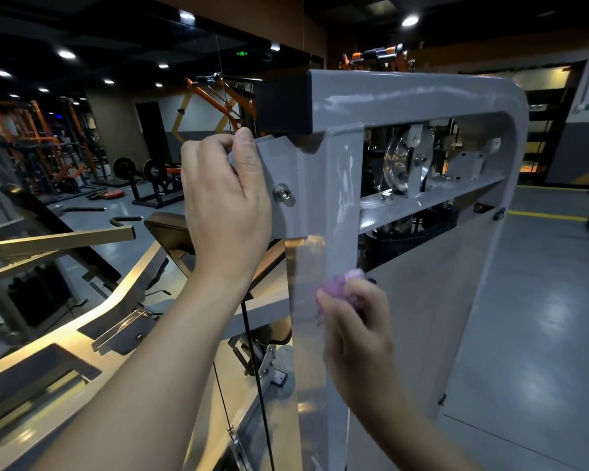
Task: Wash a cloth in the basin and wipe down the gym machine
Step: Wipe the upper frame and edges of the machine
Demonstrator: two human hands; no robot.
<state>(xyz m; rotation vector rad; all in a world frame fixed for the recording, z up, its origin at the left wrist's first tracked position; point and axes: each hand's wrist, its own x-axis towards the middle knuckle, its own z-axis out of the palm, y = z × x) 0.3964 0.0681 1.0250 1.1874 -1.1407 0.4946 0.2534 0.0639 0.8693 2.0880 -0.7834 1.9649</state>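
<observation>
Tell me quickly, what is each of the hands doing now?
Left hand: grips a grey bracket on the machine frame.
Right hand: holds the bunched purple cloth against the frame.

1. Dim overall; lit by small round ceiling spots (pixel 66 54) at upper left and upper right.
2. Bright glare streaks down the glossy grey upright (pixel 344 205) at centre.
3. Warm golden reflections on the metal arms (pixel 58 237) at left.
4. Soft sheen on the polished floor (pixel 541 300) at right.
5. Motion blur on the pink cloth (pixel 344 283), lower centre.
6. Strong wide-angle bending and dark falloff toward the corners.
</observation>
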